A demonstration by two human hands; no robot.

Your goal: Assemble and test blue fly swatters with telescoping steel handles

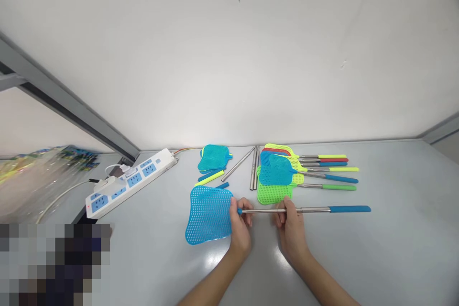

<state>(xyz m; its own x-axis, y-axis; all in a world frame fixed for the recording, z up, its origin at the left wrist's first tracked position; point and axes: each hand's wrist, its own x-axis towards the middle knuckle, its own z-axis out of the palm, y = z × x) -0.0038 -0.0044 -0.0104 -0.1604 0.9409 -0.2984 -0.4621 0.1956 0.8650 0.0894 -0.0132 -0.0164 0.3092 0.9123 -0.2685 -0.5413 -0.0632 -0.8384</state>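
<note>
A blue fly swatter is held level over the table by both hands. My left hand is closed around the neck, where the perforated head meets the metal rod. Farther right, my right hand pinches the silver telescopic rod, and the blue grip sticks out beyond it. Behind my right hand lies a pile of fly swatters in blue, yellow, red and green, their handles pointing right. Loose swatter heads are stacked behind my left hand. Near them lie blue and yellow grip sleeves and several bare metal rods.
A white power strip with plugs in it lies at an angle on the left of the grey table. Clear plastic bags sit beyond it. A pale wall rises behind, with a grey metal frame at left.
</note>
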